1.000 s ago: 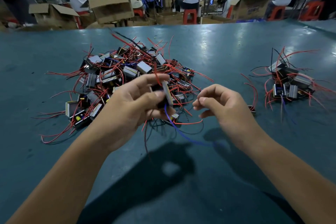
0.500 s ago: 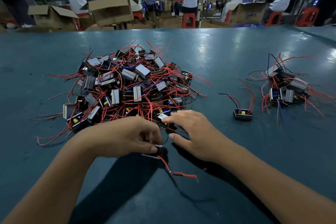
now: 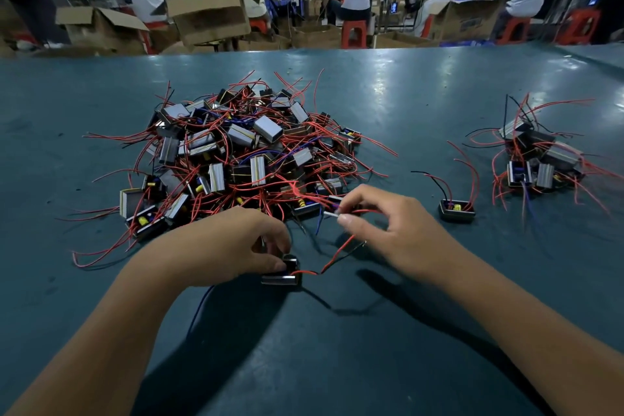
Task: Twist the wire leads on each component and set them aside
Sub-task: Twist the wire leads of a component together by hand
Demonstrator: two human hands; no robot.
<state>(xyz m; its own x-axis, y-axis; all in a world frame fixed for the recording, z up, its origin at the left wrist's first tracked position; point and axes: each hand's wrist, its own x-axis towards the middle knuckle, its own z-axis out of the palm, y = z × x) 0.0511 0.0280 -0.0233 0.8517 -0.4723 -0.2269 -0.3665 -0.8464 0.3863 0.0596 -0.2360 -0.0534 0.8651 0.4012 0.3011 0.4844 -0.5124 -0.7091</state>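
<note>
A big heap of small boxed components (image 3: 243,159) with red, black and blue wire leads lies on the green table (image 3: 388,105). My left hand (image 3: 223,246) pins one black component (image 3: 282,272) down at the heap's near edge, fingers curled over it. Red and black leads (image 3: 337,255) run from that component toward the right. My right hand (image 3: 391,233) pinches the bare ends of thin leads (image 3: 332,213) between thumb and forefinger, just above the heap's edge. A blue lead (image 3: 199,307) trails under my left wrist.
A smaller pile of components (image 3: 540,162) sits at the right. One lone component (image 3: 456,209) stands between that pile and my right hand. Beyond the table's far edge are cardboard boxes (image 3: 209,15), red stools and seated people.
Both hands came down from mid-air to the table with the component. My right hand then lifted off the table edge of the heap and now pinches lead ends.
</note>
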